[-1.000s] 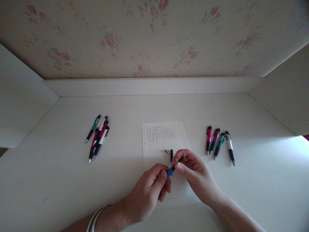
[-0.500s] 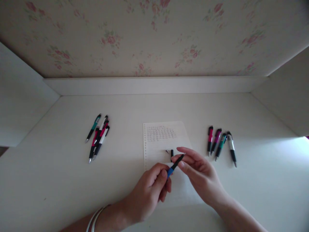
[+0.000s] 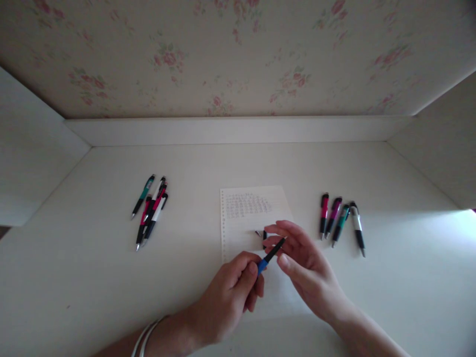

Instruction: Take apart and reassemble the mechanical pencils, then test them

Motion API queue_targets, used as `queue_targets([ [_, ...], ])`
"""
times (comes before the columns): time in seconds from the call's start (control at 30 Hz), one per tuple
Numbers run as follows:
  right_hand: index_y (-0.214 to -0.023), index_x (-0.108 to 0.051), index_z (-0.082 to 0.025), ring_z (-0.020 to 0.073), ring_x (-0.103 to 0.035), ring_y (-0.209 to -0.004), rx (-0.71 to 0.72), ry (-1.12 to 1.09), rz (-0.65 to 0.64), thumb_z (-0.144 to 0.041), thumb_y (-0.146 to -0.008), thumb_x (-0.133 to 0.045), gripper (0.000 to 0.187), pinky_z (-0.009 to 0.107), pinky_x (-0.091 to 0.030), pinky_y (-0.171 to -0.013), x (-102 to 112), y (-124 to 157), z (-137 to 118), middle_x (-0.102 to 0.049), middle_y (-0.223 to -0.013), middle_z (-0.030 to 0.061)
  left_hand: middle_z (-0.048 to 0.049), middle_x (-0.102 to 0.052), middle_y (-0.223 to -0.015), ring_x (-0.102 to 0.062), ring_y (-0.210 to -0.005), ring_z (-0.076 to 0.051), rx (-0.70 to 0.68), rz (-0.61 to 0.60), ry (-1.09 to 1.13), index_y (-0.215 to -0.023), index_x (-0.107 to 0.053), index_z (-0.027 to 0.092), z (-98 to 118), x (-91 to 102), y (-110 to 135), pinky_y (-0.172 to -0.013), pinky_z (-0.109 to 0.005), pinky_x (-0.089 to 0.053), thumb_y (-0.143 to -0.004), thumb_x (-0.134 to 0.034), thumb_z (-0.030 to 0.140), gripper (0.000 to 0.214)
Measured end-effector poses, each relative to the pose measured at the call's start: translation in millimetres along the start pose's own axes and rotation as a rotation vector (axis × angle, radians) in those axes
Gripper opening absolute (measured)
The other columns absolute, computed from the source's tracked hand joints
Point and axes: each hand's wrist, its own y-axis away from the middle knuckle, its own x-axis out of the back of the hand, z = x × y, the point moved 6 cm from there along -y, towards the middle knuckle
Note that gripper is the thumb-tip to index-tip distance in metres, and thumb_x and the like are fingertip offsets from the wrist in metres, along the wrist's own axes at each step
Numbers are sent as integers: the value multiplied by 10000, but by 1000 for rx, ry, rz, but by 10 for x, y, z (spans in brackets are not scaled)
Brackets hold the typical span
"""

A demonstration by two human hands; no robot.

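My left hand [image 3: 238,287] is closed around a blue pen [image 3: 268,257], whose black front end points up and to the right. Fingers apart, my right hand [image 3: 307,267] hovers beside the pen's tip with its thumb and fingertips around it; I see no firm grip. Beneath the hands lies a sheet of lined paper [image 3: 249,230] with handwriting in its upper part. On the sheet, just beyond the pen, rest a small silver pen tip [image 3: 258,233] and a black grip sleeve [image 3: 265,237], the latter partly hidden by my right fingers.
Several pens in teal, white and pink form an overlapping pile [image 3: 150,210] on the left of the white desk [image 3: 92,267]. On the right, a pink pen [image 3: 324,215], purple pen [image 3: 333,217], teal pen [image 3: 340,225] and silver pen [image 3: 357,228] lie side by side.
My right thumb has come away from the pen's front end and the fingers have spread and lifted slightly. My left hand holds the pen in nearly the same place.
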Motion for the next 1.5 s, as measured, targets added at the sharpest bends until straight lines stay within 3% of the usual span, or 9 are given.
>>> queue_targets([
  [0.13,-1007,-684,-306,111,-670,-793,-6,2,-3,-250,-841,-811,216,205,-559,-741,-14,-10,0,-719,-870,-27,18,-547,-742,-433,-548,-82,6,-10,-14,-980,-564,167,-13,-2,8,-510,-234,-337,-1029,-410,577,441],
  [0.3,-1242,-622,-364,165,-686,-1065,-49,-63,-41,-296,-857,-799,429,309,-551,-952,-48,7,22,-741,-1168,20,21,-544,-746,-429,-546,-80,5,-11,-14,-991,-566,167,-12,7,-6,-508,-234,-335,-1034,-399,575,443],
  [0.5,-1093,-695,-335,83,-701,-825,-18,-46,-13,-220,-854,-804,287,164,-562,-781,-33,-9,14,-757,-891,-41,19,-545,-742,-435,-542,-80,9,-9,-24,-961,-554,165,-3,9,-9,-505,-234,-337,-1021,-409,596,459],
  [0.63,-1280,-632,-373,137,-732,-1003,-29,-88,-44,-217,-887,-770,444,259,-570,-922,-8,11,50,-804,-1026,2,21,-547,-750,-428,-545,-76,6,-14,2,-994,-555,165,-10,8,-4,-507,-230,-336,-1025,-417,582,441],
  [0.87,-1320,-614,-385,140,-708,-1058,-25,-106,-78,-246,-886,-772,483,260,-565,-949,-50,31,22,-738,-1221,15,17,-550,-765,-435,-553,-75,-7,-16,1,-1000,-576,160,-7,10,-2,-514,-229,-344,-1035,-410,562,436],
  [1.03,-1093,-705,-319,84,-711,-801,-1,-67,-4,-181,-825,-826,325,157,-576,-762,-23,-12,6,-757,-887,-35,19,-548,-754,-430,-546,-78,-2,-10,-17,-1042,-578,155,-3,10,2,-502,-230,-333,-1026,-416,580,455],
  [1.27,-1271,-621,-370,121,-710,-1013,-9,-85,-75,-249,-926,-729,382,244,-549,-938,-29,42,8,-774,-1064,-6,16,-551,-768,-436,-558,-77,0,-18,0,-1042,-579,157,-6,7,10,-519,-232,-343,-1031,-423,565,437],
  [1.37,-1260,-630,-369,136,-697,-1044,-9,-63,-67,-293,-876,-785,421,252,-562,-929,-53,34,-7,-728,-1192,2,18,-548,-760,-434,-556,-76,-7,-19,-4,-1007,-577,161,-9,7,9,-513,-228,-343,-1036,-414,558,430],
  [1.5,-1069,-686,-334,66,-702,-770,-12,-21,-11,-221,-822,-837,311,142,-561,-739,-49,-5,7,-755,-870,-55,19,-547,-756,-439,-553,-79,-11,-18,-16,-1058,-585,160,-6,13,5,-510,-229,-346,-1031,-418,569,443],
])
